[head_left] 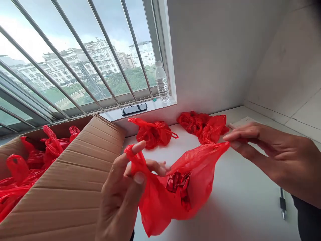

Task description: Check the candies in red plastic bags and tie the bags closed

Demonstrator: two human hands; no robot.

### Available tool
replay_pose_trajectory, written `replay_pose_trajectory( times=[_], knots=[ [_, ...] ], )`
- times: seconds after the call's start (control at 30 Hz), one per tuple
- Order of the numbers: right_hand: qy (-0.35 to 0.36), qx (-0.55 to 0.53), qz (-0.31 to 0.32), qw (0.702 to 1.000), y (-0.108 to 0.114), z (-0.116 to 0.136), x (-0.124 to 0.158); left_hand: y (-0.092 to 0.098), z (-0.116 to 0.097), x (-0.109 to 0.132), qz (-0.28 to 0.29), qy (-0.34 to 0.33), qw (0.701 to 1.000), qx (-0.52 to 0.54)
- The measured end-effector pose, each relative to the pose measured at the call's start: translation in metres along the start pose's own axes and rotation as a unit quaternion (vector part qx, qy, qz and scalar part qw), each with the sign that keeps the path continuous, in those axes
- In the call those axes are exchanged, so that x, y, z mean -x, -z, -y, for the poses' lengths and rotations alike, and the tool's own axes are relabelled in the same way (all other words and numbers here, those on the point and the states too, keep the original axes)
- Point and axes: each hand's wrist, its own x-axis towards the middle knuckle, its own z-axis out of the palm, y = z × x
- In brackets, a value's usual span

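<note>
A red plastic bag (200, 187) hangs between my two hands, its mouth spread apart. Inside it lie several small red wrapped packets (178, 184), too crumpled to name. My left hand (125, 190) grips one handle of the bag, with the loop around a raised finger and the thumb pressed on the plastic. With thumb and forefinger pinched, my right hand (273, 154) holds the opposite top edge of the bag. Its other fingers are folded loosely.
A cardboard box (75, 174) full of red bags stands at the left. Behind the held bag are a tied red bag (157, 134) and more red bags (204, 125). A pen (282, 204) lies right. The sill bears a phone (134, 109) and a water bottle (162, 83).
</note>
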Motion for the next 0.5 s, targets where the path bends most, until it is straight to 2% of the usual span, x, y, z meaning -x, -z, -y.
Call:
replay_pose_trajectory(
  times=[0.1, 0.23, 0.3, 0.4, 0.5],
  knots=[
    [0.016, -0.04, 0.009, 0.999, -0.003, 0.008, 0.001, -0.002, 0.002, -0.001, 0.021, 0.019, 1.0, 0.002],
    [0.01, -0.052, 0.048, 0.997, -0.012, 0.018, 0.009, -0.017, 0.005, 0.001, 0.034, 0.111, 0.992, -0.058],
    [0.027, -0.071, 0.098, 0.992, -0.02, 0.023, 0.014, -0.027, 0.004, 0.003, 0.084, 0.137, 0.981, -0.108],
    [0.097, -0.105, 0.184, 0.972, -0.034, 0.03, 0.018, -0.04, 0.004, 0.006, 0.187, 0.133, 0.961, -0.157],
    [0.15, -0.14, 0.204, 0.957, -0.042, 0.034, 0.018, -0.044, 0.004, 0.007, 0.219, 0.119, 0.953, -0.175]
  ],
)
